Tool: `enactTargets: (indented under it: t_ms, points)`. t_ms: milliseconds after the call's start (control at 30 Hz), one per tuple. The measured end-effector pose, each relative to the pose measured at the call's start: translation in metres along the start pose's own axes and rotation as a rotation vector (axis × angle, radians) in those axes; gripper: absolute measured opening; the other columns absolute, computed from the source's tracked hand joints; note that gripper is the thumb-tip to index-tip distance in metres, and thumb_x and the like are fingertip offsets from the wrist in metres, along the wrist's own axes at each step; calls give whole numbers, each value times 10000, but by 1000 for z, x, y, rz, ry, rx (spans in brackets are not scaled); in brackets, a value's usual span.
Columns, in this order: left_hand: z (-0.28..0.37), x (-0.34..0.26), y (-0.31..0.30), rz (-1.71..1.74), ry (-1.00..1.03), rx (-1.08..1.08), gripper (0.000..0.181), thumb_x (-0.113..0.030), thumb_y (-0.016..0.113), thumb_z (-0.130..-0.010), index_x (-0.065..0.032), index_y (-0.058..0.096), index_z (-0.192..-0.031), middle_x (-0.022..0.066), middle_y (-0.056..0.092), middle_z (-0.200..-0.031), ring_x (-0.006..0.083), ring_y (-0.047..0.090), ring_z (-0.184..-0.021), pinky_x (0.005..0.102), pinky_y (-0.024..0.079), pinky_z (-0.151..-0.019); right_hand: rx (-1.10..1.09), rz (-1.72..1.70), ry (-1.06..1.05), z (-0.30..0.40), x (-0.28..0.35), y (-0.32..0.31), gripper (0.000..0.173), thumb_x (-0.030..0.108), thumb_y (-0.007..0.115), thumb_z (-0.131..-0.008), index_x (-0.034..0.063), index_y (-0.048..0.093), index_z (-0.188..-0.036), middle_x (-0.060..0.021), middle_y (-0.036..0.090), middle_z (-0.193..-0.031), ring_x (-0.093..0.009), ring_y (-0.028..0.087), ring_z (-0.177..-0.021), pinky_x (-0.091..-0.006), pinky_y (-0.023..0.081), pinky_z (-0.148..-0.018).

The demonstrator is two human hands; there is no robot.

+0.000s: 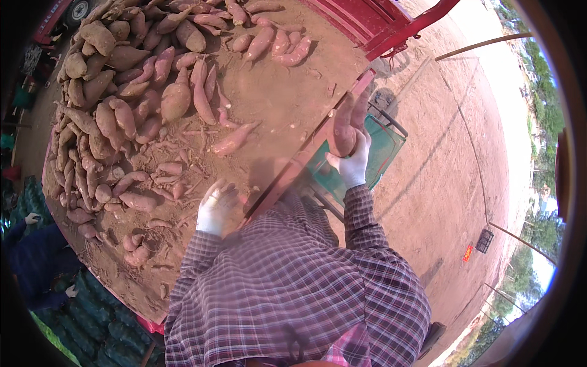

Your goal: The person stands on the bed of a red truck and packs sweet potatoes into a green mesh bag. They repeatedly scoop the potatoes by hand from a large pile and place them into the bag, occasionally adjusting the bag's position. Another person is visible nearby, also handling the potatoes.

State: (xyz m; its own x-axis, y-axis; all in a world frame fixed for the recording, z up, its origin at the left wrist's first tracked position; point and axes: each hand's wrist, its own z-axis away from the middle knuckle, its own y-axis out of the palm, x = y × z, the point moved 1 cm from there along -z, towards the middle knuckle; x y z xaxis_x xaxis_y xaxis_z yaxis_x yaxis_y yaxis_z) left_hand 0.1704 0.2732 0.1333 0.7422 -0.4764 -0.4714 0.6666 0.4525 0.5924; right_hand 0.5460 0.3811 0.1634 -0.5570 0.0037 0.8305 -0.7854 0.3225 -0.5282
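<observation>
White-gloved, my right hand (354, 159) grips sweet potatoes (343, 130), apparently two, just outside the red metal side rail (300, 156). Below that hand, a green plastic container or bag (383, 149) rests on a dark metal frame. My left hand (219, 206), also in a white glove, hovers or rests over the soil-covered load bed (275, 105); its fingers are loosely spread and hold nothing. A single sweet potato (233, 140) lies above the left hand in the picture. To its left spreads a large pile of sweet potatoes (124, 114).
A red metal panel (357, 18) stands at the bed's top end. At lower left, another person in dark clothes (39, 261) is beside stacked dark green mesh sacks (96, 316). On the dirt ground at right lie a dark crate (484, 241) and a small orange-red object (467, 253).
</observation>
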Motion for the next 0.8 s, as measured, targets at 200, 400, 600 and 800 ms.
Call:
enactTargets:
  t_ms: [200,400,600,800]
  points:
    - [-12,5,7,31,-88,-4,537,-200,720,-909,-49,506,-1378,167,609,-1262,313,600,-1126,482,524,-937,-193,470,351,78,-92,-67,797,246,889,-602,8,550,-1283,-245,384,-1465,-423,442,-1326,-466,387,-1118]
    - [-28,9,11,-151,-98,56,707,-368,701,-932,-10,404,-1464,209,567,-1351,359,572,-1250,481,498,-1031,-144,137,196,-71,-60,34,570,191,816,-765,-10,572,-1239,-199,541,-1282,-361,539,-1183,-431,453,-1026]
    - [-20,-8,1,-67,-41,-106,557,-255,631,-981,4,444,-1437,183,589,-1308,332,582,-1207,476,506,-994,283,369,457,-288,-10,216,835,616,713,-762,107,529,-1398,-247,435,-1441,-405,422,-1357,-535,443,-1048]
    - [-17,-9,-14,20,107,-136,479,-169,483,-1030,17,410,-1465,175,564,-1330,342,574,-1184,518,474,-1031,75,714,766,-302,46,296,894,681,752,-718,184,528,-1426,-161,208,-1569,-372,229,-1450,-610,437,-1030]
